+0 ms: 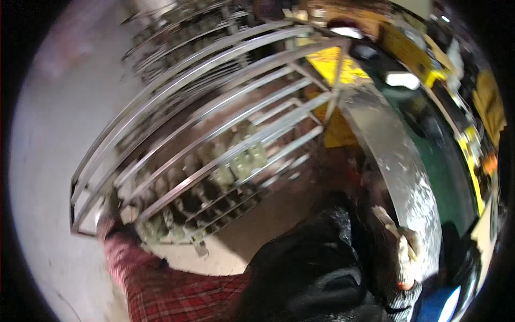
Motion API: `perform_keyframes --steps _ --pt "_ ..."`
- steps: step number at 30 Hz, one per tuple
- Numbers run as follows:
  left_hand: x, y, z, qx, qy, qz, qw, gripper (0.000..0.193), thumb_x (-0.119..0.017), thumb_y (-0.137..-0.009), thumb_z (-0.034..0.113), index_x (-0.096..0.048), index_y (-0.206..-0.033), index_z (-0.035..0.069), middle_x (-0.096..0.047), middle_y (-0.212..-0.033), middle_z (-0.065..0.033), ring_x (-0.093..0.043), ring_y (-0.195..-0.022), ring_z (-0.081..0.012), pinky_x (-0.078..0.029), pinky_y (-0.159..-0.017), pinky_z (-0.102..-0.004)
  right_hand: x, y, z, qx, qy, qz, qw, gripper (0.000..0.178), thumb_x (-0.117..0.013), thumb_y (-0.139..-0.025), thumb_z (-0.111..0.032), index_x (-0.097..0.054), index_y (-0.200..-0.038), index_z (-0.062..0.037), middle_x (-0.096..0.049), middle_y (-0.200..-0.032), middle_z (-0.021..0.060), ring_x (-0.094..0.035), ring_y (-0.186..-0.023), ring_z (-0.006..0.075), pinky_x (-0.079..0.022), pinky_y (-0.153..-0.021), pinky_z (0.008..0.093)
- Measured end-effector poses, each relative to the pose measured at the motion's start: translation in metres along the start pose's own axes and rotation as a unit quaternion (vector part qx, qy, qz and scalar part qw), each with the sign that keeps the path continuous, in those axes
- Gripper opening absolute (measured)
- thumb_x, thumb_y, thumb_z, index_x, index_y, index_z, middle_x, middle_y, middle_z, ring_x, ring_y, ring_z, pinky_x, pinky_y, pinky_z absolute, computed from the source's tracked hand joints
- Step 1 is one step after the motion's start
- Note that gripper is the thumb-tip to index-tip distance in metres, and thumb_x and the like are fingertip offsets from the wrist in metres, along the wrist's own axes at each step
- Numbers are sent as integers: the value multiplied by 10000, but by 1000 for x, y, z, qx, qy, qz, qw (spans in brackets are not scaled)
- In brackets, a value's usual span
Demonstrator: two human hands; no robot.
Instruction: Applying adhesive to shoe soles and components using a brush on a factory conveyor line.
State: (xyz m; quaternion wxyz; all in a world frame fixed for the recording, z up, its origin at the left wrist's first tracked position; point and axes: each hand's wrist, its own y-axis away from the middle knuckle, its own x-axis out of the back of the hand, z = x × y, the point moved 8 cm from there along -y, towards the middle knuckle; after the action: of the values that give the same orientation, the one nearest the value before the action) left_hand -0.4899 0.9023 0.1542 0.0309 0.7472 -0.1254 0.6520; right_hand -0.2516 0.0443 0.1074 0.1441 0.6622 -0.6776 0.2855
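Closest to you, your gloved right hand (406,251) is at the edge of the metal-topped bench (394,145); you can't tell whether it grasps anything. Your left hand (109,206) meets the near-left corner of the barred metal rack (196,142), too blurred to show if its fingers close. The rack slants ahead of you, its far end near the bench. You seem to be handling or steering it; the next move calls for a sure hold with 1 or 2 hands and watching that far corner. Pale floor (45,177) opens left; beyond stands another loaded rack (182,35).
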Motion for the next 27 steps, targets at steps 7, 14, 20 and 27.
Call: perform_keyframes --steps 7,14,20,27 --pt "-115 -41 -22 -43 539 -139 830 443 -577 -904 347 -575 -1266 92 -648 -1181 -93 -627 -1050 -271 -503 -882 -417 -12 13 -8 -30 -155 -41 987 252 -607 -926 -156 -621 -1058 58 -696 -1014 153 -651 -913 195 -510 -834 306" --pt "-74 106 205 -178 732 -437 491 465 -502 -946 389 -552 -1275 65 -653 -959 -52 -605 -771 -228 -526 -711 -401 28 58 23 -13 -141 42 989 221 -636 -911 -138 -638 -1049 34 -694 -1016 135 -657 -910 205 -517 -828 311" --pt "5 481 419 -192 583 -784 92 720 -583 -841 392 -366 -1389 -22 -546 -1181 -216 -550 -1004 -322 -475 -888 -481 147 124 34 -69 27 317 946 299 -684 -866 -194 -649 -1068 24 -675 -902 89 -604 -766 148 -492 -739 275" --pt "72 714 462 -360 300 -883 3 879 -642 -743 402 -304 -1418 -48 -505 -1184 -259 -507 -1068 -371 -371 -1002 -579 299 288 50 -170 163 606 760 266 -582 -951 -203 -654 -1058 29 -664 -880 60 -591 -773 105 -462 -690 230"
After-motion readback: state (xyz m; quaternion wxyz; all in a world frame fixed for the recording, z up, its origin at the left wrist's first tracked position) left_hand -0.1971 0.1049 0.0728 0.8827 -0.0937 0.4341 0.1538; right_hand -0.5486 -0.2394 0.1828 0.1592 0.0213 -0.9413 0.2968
